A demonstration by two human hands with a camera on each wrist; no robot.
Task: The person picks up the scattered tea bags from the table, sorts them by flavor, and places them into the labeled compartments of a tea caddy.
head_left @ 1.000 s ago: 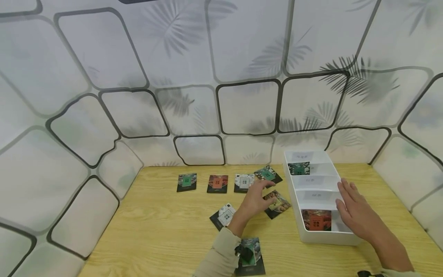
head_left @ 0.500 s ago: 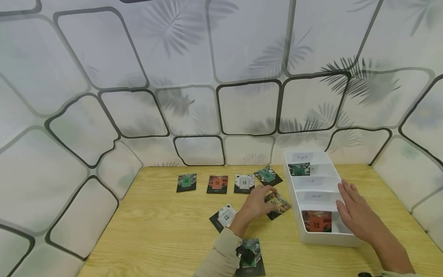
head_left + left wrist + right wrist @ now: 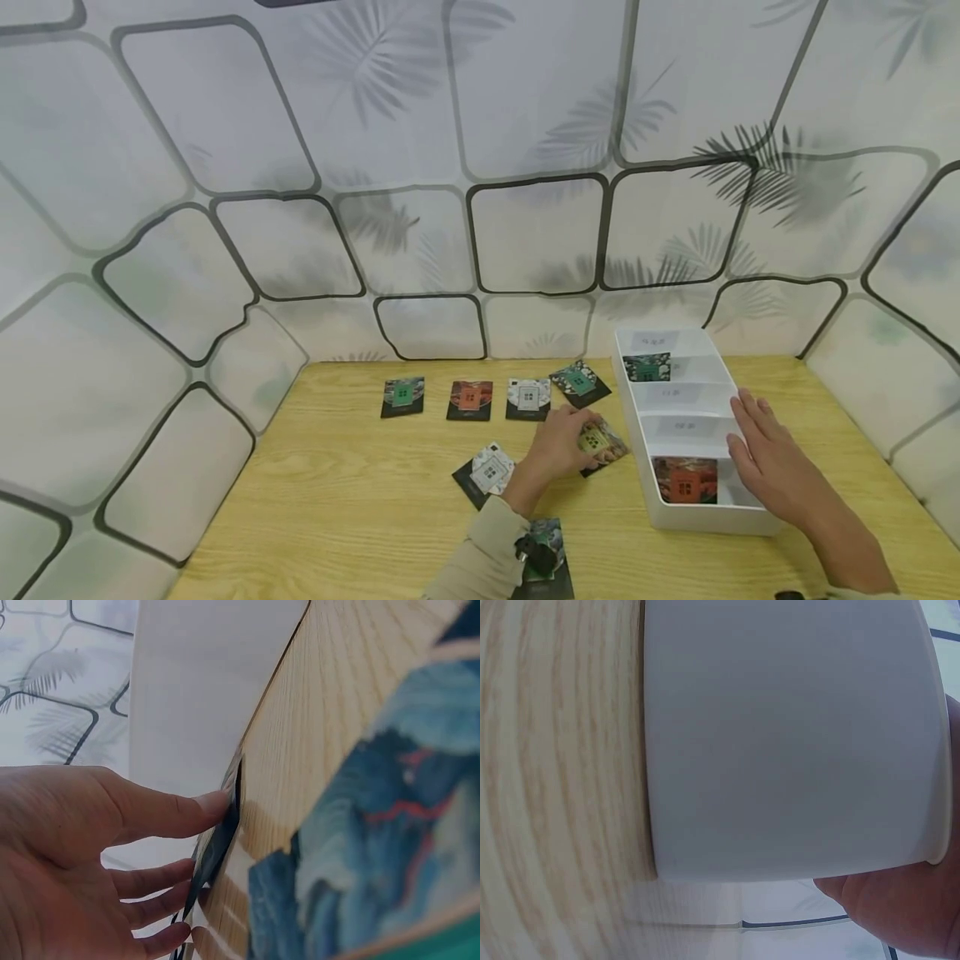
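My left hand (image 3: 557, 443) pinches a small flat square packet with a yellow label (image 3: 602, 439) on the table, just left of the white divided box (image 3: 716, 518). In the left wrist view the thumb (image 3: 176, 814) and fingertips touch opposite edges of this thin packet (image 3: 219, 844), which looks slightly tilted; its underside is mostly hidden. My right hand (image 3: 772, 462) rests on the box's right rim with its fingers straight. The right wrist view shows the box's plain outer wall (image 3: 795, 750) and part of the hand (image 3: 907, 911).
At the back lie packets with green (image 3: 402, 397), orange (image 3: 470, 400), white (image 3: 528, 398) and dark green (image 3: 580, 382) labels. Nearer are a white one (image 3: 483, 477) and a green one (image 3: 551, 575), partly under the left sleeve. The box holds a green (image 3: 647, 367) and an orange packet (image 3: 686, 481).
My left hand has lowered slightly and closed its thumb and fingers on the yellow-labelled packet. My right hand stays on the box.
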